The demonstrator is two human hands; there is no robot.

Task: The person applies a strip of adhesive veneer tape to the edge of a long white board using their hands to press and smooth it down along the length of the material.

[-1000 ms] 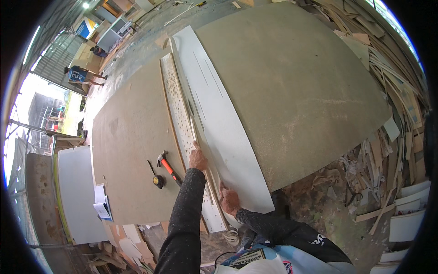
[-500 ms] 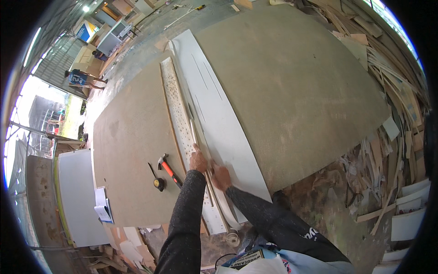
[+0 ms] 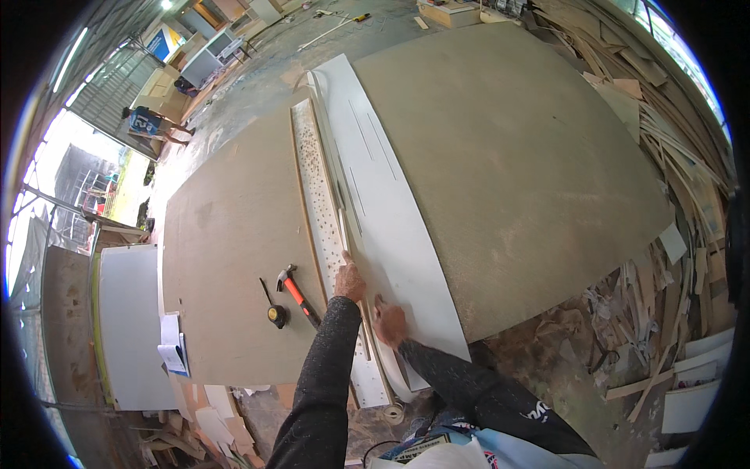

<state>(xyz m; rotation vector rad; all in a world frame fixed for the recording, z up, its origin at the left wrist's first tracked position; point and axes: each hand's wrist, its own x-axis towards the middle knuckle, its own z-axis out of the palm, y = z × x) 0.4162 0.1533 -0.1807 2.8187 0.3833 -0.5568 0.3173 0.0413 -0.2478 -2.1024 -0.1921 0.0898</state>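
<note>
Across a large brown board lies a long white panel (image 3: 398, 234) with short dark slits. Along its left edge runs a narrow, speckled strip (image 3: 312, 172) edged in wood, with thin pale edging strips (image 3: 341, 223) between the two. My left hand (image 3: 351, 281) is closed over these thin strips, index finger pointing along them. Just right of and nearer than it, my right hand (image 3: 391, 323) is over the white panel's left margin, fingers partly curled; what lies under them is hidden. A claw hammer (image 3: 298, 295) with an orange-and-black handle rests left of my left hand, beside a round tape measure (image 3: 277, 315).
The brown board (image 3: 531, 172) spreads far to both sides. An open notebook (image 3: 173, 344) lies at its left edge. Wood offcuts (image 3: 683, 172) pile up along the right. A coiled roll of band (image 3: 394, 413) sits by my body. A person (image 3: 148, 125) bends at the far left.
My right hand has shifted slightly right, away from the left hand and the thin strips. The whole view has tilted slightly; the hammer and tape measure keep their places on the board.
</note>
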